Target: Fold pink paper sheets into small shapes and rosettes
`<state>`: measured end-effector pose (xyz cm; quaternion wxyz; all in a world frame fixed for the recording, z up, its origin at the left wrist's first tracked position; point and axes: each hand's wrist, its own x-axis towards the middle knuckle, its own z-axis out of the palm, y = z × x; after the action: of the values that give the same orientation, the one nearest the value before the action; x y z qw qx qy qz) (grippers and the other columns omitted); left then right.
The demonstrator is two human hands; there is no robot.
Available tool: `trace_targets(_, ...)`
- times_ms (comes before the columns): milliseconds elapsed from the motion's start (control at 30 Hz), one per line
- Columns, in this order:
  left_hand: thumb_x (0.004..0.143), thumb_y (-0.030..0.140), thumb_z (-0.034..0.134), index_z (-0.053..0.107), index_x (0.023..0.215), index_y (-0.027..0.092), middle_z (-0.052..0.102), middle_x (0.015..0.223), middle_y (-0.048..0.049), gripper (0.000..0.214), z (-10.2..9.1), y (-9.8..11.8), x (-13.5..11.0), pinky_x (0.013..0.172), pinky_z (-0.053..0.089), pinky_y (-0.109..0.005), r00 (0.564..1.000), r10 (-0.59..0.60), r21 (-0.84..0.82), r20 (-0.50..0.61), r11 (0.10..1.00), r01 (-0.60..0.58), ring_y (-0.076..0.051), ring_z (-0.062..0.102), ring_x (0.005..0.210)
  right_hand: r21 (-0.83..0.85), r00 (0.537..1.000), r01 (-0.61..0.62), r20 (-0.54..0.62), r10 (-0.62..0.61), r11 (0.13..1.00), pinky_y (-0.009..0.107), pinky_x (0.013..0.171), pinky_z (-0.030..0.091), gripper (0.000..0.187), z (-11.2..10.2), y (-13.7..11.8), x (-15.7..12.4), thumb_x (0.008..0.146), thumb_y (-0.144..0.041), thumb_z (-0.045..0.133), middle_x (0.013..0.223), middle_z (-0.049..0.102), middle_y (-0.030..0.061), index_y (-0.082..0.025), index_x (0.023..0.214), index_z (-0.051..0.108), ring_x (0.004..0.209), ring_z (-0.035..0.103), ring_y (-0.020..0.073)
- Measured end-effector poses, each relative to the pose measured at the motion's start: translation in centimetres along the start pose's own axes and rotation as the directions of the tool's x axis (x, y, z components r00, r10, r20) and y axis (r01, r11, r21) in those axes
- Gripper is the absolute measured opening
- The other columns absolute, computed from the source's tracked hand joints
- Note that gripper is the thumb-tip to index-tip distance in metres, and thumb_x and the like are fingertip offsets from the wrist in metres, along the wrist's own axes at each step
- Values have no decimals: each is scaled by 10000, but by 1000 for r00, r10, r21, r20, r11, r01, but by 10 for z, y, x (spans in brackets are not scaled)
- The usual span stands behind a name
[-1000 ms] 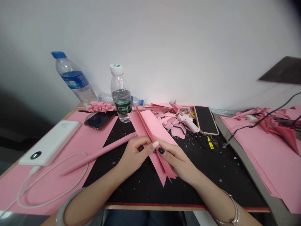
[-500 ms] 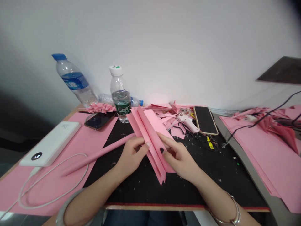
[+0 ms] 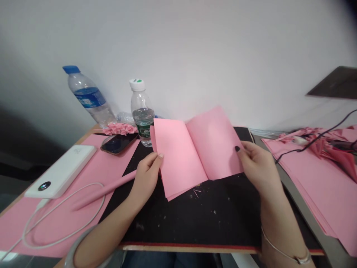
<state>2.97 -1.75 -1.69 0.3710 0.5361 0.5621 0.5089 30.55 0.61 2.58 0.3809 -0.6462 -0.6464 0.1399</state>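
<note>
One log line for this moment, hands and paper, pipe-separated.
left hand: holds left edge | right hand: holds right edge | pink paper: open like a book | nearby: power bank, white-capped bottle

There is passage low over the flat near black mat (image 3: 200, 223). A slim rolled pink paper tube (image 3: 119, 182) bars the left, a green-labelled clear plastic bottle (image 3: 142, 115) the far left, a thin black cable (image 3: 299, 150) the right; behind the raised folded pink paper (image 3: 180, 152), room is hard to judge.
</note>
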Motion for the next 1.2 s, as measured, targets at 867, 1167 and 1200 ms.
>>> trace_targets(867, 887, 375, 431, 272, 614, 195, 265, 618, 49, 363, -3, 4, 4, 511, 245, -216, 993, -34, 7, -116, 999, 35, -105, 268, 565, -58, 997, -74, -6, 73, 996, 302, 682, 455, 396, -44, -21, -10, 851, -451, 443, 918, 683, 85, -176, 995, 689, 870, 606, 250)
trace_targets(1167, 885, 370, 424, 307, 629, 191, 294, 635, 47, 333, -1, -1, 3, 534, 271, -210, 998, -55, -50, -43, 997, 53, -105, 299, 582, -46, 911, -197, 361, 201, 979, 268, 523, 451, 428, 4, 12, 11, 779, -434, 556, 856, 678, 92, -146, 1094, 592, 715, 621, 217)
trace_targets(1200, 886, 367, 421, 307, 631, 191, 296, 636, 47, 330, -1, 0, 3, 534, 272, -210, 998, -55, -54, -37, 997, 53, -106, 301, 583, -37, 896, -180, 407, 179, 983, 257, 490, 421, 452, 11, 13, 12, 778, -453, 556, 783, 670, 70, -141, 1104, 579, 641, 597, 195)
